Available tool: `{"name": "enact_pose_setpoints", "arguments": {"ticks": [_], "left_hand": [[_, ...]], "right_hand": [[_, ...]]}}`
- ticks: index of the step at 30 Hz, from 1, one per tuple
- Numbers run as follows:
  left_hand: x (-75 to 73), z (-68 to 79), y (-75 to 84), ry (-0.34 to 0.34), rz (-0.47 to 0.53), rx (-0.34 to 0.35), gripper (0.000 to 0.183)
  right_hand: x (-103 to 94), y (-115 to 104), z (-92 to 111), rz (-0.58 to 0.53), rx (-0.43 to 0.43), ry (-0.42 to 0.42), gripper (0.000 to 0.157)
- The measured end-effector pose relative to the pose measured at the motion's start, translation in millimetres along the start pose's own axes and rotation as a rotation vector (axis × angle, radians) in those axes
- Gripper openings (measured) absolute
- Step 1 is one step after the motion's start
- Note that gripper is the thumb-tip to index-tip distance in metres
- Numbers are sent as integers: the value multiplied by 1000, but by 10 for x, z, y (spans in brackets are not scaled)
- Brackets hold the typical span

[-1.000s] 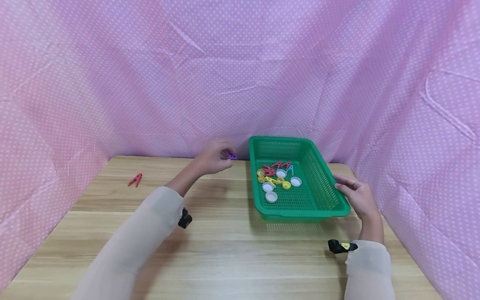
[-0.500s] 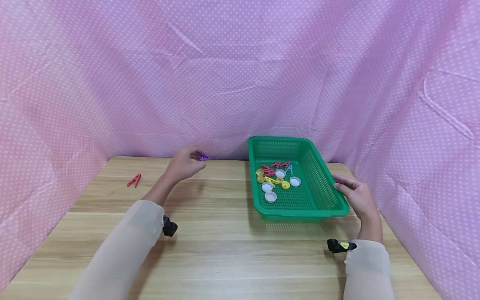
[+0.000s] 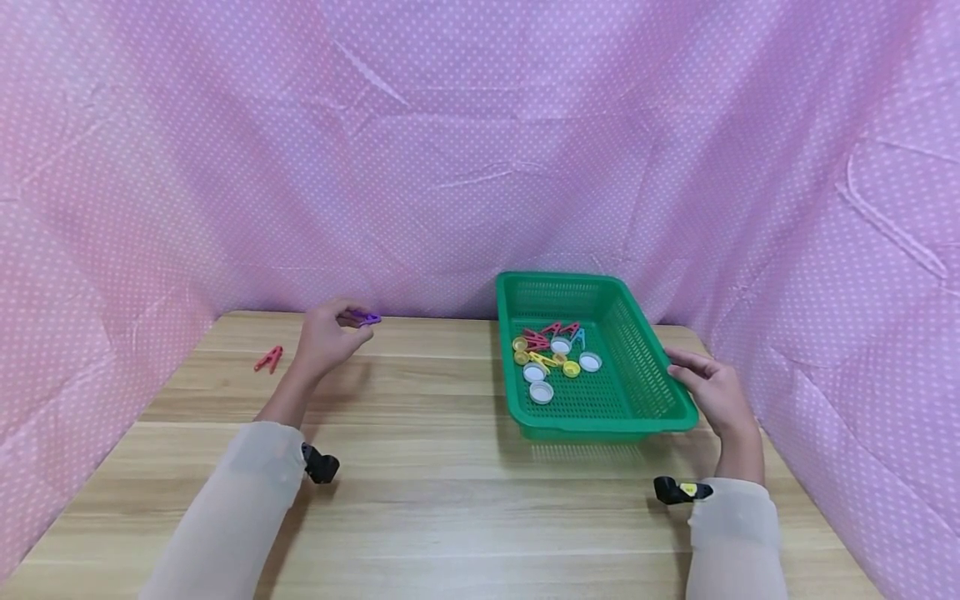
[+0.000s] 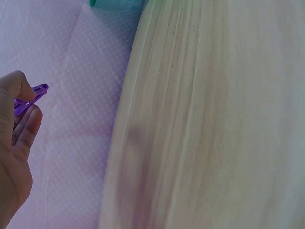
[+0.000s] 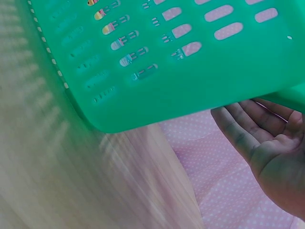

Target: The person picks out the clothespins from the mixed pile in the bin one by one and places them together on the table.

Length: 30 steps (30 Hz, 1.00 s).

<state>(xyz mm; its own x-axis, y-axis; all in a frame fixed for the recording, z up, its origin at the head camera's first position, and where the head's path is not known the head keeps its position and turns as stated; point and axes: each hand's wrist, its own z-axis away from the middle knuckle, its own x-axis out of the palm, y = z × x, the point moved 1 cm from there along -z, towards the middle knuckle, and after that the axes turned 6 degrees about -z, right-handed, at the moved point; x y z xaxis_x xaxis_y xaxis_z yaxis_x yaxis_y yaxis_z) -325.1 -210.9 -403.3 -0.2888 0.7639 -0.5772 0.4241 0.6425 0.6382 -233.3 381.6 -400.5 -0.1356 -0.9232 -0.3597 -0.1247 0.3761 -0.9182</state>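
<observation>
My left hand (image 3: 326,340) pinches a purple clothespin (image 3: 369,319) between thumb and fingers, above the far left part of the table. The left wrist view shows the same clothespin (image 4: 42,90) sticking out past the fingertips. Over on the right, my right hand (image 3: 718,398) grips the right rim of a green plastic basket (image 3: 600,427). From the right wrist, the fingers of that hand (image 5: 276,152) show under the rim, and the thumb is hidden. A red clothespin (image 3: 269,359) lies on the table to the left of my left hand.
Inside the basket lie several red clothespins (image 3: 537,343), a blue one (image 3: 579,337), a yellow one (image 3: 543,361), white caps (image 3: 542,392) and yellow caps (image 3: 571,368). A pink dotted cloth (image 3: 480,167) hangs behind and beside the wooden table (image 3: 435,500).
My left hand has moved left, away from the basket, carrying the purple clothespin. My right hand and the basket have stayed in place.
</observation>
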Motion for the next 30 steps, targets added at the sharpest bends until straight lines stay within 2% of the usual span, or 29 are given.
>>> {"name": "enact_pose_setpoints", "arguments": {"ticks": [6, 11, 15, 22, 30], "left_hand": [[-106, 117, -122, 39, -36, -75, 23], [-168, 214, -216, 45, -31, -178, 24], [-213, 263, -267, 46, -39, -225, 27], [-274, 337, -336, -29, -102, -278, 29], [-298, 380, -368, -125, -164, -292, 33]], "right_hand": [[10, 0, -10, -14, -2, -6, 50], [-1, 4, -18, 8, 2, -2, 50], [-10, 19, -20, 26, 10, 3, 50], [-14, 26, -23, 39, 13, 6, 51], [-10, 15, -23, 22, 10, 1, 51]]}}
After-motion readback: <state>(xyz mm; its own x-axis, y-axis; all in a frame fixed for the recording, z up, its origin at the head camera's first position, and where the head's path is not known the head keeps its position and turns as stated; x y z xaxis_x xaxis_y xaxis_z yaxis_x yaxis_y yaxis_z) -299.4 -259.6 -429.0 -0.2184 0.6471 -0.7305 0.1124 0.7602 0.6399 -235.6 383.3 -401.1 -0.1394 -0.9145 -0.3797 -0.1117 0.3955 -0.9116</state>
